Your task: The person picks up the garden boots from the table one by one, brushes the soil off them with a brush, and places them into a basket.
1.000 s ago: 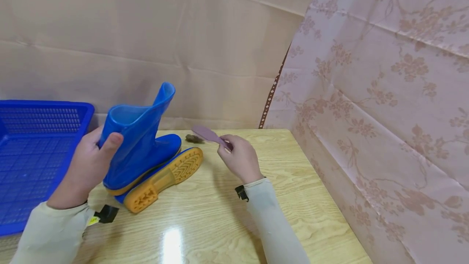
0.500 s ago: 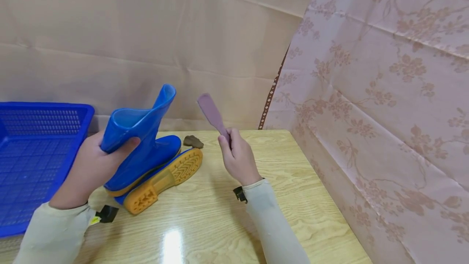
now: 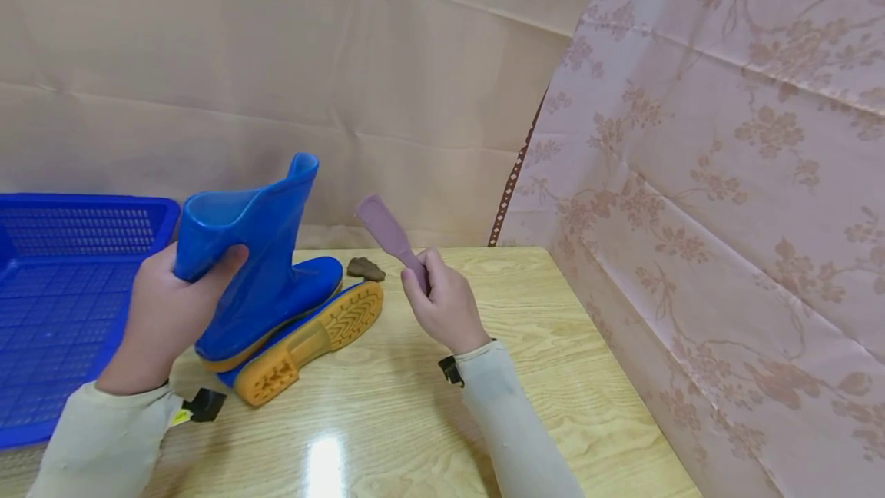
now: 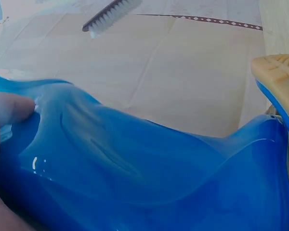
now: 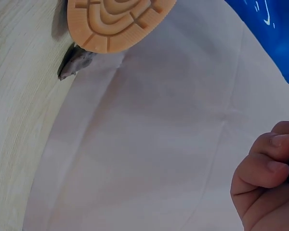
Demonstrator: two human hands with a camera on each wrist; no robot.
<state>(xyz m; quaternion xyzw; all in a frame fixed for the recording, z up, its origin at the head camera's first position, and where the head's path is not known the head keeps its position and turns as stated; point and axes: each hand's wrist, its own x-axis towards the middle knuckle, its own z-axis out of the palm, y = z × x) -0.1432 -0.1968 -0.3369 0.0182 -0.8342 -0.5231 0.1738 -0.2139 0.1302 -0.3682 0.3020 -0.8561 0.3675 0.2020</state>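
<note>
My left hand grips the shaft of a blue rubber boot, its thumb across the near side. That boot stands on its sole, its shaft leaning a little. Against it the second boot lies tipped over, showing its yellow-orange treaded sole. My right hand holds a brush with a mauve back by its handle, in the air right of the boot and apart from it. White bristles show on the brush in the left wrist view. Right wrist view: curled right-hand fingers, most of the brush out of frame.
A small brown lump lies on the wooden table beyond the tipped boot's toe; its kind is unclear. A blue plastic basket stands at the left. Beige cloth hangs behind, and floral cloth borders the right.
The brush has lifted off the brown lump, tilted up, then come slightly left and down. My left hand has shifted lower on the shaft, and the boot's top has swung left.
</note>
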